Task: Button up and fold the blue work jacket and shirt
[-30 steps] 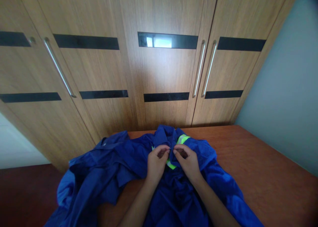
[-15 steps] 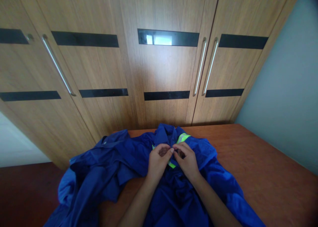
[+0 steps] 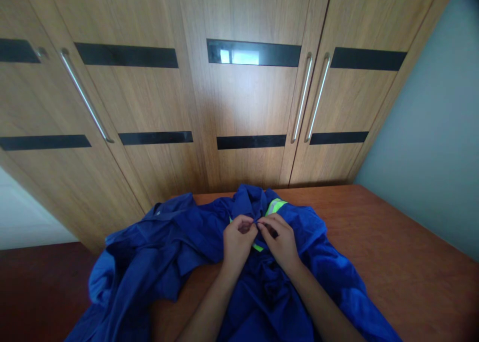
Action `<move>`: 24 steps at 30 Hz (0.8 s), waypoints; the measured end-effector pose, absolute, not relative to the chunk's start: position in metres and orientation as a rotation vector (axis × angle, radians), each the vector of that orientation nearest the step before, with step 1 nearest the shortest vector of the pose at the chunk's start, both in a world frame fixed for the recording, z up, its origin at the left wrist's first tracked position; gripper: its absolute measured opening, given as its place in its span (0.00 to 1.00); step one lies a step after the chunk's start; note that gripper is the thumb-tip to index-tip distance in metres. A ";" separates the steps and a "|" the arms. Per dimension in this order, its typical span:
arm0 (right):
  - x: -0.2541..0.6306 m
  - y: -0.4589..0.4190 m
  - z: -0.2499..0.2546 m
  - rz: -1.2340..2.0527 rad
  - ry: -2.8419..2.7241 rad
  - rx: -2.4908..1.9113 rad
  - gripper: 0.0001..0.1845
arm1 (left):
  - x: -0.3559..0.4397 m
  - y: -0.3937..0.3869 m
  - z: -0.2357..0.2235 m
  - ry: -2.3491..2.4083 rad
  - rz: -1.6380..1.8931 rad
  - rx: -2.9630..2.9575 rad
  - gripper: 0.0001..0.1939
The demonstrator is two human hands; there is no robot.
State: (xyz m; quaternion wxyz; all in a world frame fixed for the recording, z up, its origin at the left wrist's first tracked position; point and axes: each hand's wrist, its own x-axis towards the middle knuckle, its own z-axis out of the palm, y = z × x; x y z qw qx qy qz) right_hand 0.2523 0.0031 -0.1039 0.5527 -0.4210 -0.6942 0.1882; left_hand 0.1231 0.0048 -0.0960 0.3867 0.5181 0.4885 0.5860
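A crumpled blue work jacket (image 3: pixel 175 252) with yellow-green reflective stripes (image 3: pixel 275 206) lies spread over a reddish-brown wooden table (image 3: pixel 392 267). My left hand (image 3: pixel 237 242) and my right hand (image 3: pixel 280 242) sit side by side on its middle, just below the collar. The fingers of both are curled in a pinch on the blue cloth, fingertips nearly touching each other. What exactly lies between the fingertips is too small to see.
A wooden wardrobe (image 3: pixel 239 97) with black inlay bands and long metal handles (image 3: pixel 301 100) stands right behind the table. A grey-blue wall (image 3: pixel 441 147) closes the right side. The jacket hangs over the table's left edge.
Both hands stay pinched on the jacket front at the same place; the fingers shift slightly. The view has tilted down a little.
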 end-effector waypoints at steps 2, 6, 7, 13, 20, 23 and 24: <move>0.252 0.002 -0.103 0.435 -1.635 -1.006 0.07 | 0.124 0.004 -0.096 1.259 1.488 1.333 0.03; 0.251 0.002 -0.103 0.412 -1.622 -1.019 0.06 | 0.126 0.004 -0.096 1.276 1.481 1.353 0.03; 0.251 0.001 -0.103 0.405 -1.621 -1.022 0.06 | 0.126 0.004 -0.096 1.274 1.480 1.351 0.03; 0.251 -0.002 -0.101 0.317 -1.637 -1.026 0.07 | 0.126 0.003 -0.094 1.251 1.478 1.292 0.03; 0.250 -0.002 -0.101 0.376 -1.589 -1.048 0.08 | 0.124 0.004 -0.094 1.153 1.471 1.150 0.05; 0.251 0.002 -0.102 0.482 -1.550 -1.093 0.09 | 0.123 0.005 -0.095 1.150 1.466 1.219 0.05; 0.252 0.004 -0.103 0.527 -1.531 -1.105 0.10 | 0.123 0.006 -0.096 1.150 1.463 1.251 0.05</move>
